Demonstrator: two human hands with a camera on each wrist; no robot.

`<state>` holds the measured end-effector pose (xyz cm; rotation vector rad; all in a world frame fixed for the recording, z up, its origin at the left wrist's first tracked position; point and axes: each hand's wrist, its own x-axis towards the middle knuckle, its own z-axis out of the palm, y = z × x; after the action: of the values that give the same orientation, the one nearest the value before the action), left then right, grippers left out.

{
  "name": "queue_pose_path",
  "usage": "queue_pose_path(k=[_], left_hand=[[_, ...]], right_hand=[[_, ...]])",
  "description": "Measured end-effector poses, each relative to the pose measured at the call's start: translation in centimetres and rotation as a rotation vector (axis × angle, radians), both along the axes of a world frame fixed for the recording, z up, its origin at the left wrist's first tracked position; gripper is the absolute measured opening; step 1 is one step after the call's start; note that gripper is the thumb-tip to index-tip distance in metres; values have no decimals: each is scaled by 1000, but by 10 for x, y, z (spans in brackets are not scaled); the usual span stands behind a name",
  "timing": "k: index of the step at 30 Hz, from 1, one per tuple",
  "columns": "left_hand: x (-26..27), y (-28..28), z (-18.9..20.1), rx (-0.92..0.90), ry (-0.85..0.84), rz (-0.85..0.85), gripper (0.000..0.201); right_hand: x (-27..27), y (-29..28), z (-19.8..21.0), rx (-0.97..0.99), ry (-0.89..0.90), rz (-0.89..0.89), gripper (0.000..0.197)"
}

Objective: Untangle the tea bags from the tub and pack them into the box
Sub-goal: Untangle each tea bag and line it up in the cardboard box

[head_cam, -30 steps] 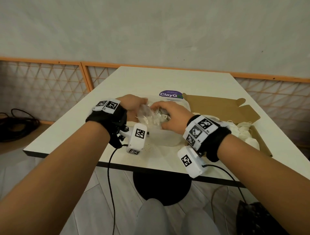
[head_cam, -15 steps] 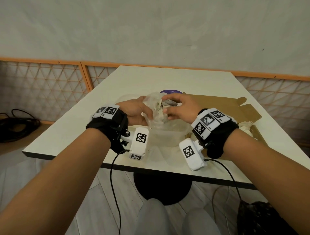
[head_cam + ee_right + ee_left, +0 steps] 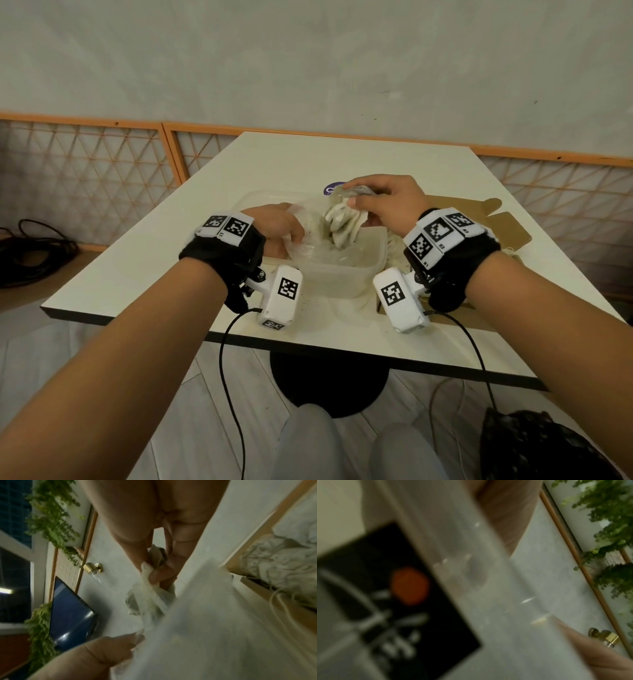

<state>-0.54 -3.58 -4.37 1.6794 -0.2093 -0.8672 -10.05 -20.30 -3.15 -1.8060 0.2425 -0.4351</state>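
Head view: one translucent plastic tub [image 3: 342, 270], rounded-rectangular with cloudy walls, sitting near the 6 o'clock edge of a smooth cream table [image 3: 308, 164]. Right hand [image 3: 387, 202] raised over the tub's 1 o'clock corner, grip clenched on a bunch of tea bags [image 3: 342, 222], soft, crumpled, off-white pouches hanging down in a tangled clump into the tub; exact count not readable. Left hand [image 3: 277, 229] at the tub's 9 o'clock side, fingers curled around thin, clear, crinkled plastic film [image 3: 305, 222] at the rim, grip closed on that film. One flat brown cardboard box [image 3: 486, 219] at 3 o'clock of the tub, flaps spread open, matte and creased, with more pale bags and thin strings partly hidden behind the right wrist. One purple round lid or label [image 3: 334, 188] just beyond the tub at 12 o'clock, partly covered. Two black wrist straps with white blocky camera housings, one per wrist, each carrying black-and-white square markers. Right wrist view: thumb and fingertips [image 3: 157, 574] pinching gauzy, mesh-like bag fabric [image 3: 150, 595], with white crumpled bags and strings lying in the box [image 3: 257, 588] at 3 o'clock. Left wrist view: heavily blurred, only a cloudy plastic wall close to the lens.
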Motion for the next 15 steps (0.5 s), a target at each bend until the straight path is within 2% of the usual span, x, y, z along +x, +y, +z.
queue_pose_path(k=[3, 7, 11, 13, 15], left_hand=[[0, -1, 0, 89, -83, 61, 67], [3, -2, 3, 232, -343, 101, 76], [-3, -3, 16, 113, -554, 147, 56], [-6, -2, 23, 93, -601, 124, 46], [-10, 1, 28, 133, -598, 43, 49]], right_hand=[[0, 2, 4, 117, -15, 41, 21], [5, 11, 5, 100, 33, 55, 24], [15, 15, 7, 90, 112, 51, 25], [18, 16, 8, 72, 124, 60, 22], [20, 17, 9, 56, 139, 72, 19]])
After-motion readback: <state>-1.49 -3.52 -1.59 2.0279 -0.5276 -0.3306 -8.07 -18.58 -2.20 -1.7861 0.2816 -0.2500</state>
